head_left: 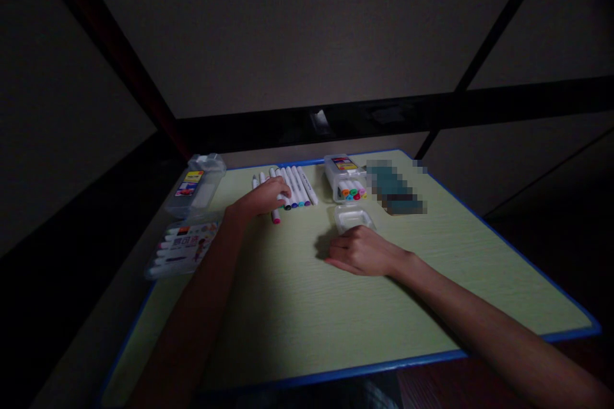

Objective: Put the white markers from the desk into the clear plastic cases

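While the left hand [269, 195] reaches over a row of slim white markers [301, 185] just left of the frame's centre, its fingers bend down onto the near side of the row, and whether they grasp a marker or only touch one cannot be told. The markers lie side by side, their coloured ends in dark, blue, teal and purple tones towards the lower edge of the frame; one with a pinkish-red end [276, 217] juts out nearer than the rest, below the fingers. Right of centre, the right hand [355, 250] is curled with its knuckles up, just beside the shallow, clear plastic lid [354, 218] of an open box; its palm is hidden, so I cannot tell whether it holds anything. Beyond that lid, the clear plastic box with a yellow-and-dark label [341, 169] contains markers with orange, green, pink, red and blue ends [352, 192]. At the left of the frame, another clear plastic box with a similar label [201, 188] stands behind a flat, clear case with printed lettering [185, 248], which has white markers in it. A dark teal, pixelated item [396, 185] lies right of the marker box. All these are on a pale yellow-green tabletop with a blue edge [432, 281].
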A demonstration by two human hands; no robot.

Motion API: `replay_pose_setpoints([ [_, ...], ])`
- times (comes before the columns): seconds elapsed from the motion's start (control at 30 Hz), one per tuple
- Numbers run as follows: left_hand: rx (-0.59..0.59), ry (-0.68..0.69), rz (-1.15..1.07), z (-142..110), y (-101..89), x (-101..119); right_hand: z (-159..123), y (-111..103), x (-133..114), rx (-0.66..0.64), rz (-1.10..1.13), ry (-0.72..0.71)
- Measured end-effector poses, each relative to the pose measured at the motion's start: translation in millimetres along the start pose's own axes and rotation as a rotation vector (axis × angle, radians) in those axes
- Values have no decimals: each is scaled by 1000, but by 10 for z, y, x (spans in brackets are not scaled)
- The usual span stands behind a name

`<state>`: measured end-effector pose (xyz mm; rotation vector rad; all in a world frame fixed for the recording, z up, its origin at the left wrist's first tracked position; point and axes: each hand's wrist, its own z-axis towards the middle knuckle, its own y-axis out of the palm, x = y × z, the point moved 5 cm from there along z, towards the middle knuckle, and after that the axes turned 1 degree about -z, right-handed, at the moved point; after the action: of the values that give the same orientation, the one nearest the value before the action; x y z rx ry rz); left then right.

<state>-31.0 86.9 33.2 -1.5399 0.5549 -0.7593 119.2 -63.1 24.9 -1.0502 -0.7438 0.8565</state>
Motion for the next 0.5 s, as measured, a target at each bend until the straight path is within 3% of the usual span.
replay_pose_setpoints([
  [0.5,-47,1,-22,-19,79,-12,10,-18,-7,18,13,3],
])
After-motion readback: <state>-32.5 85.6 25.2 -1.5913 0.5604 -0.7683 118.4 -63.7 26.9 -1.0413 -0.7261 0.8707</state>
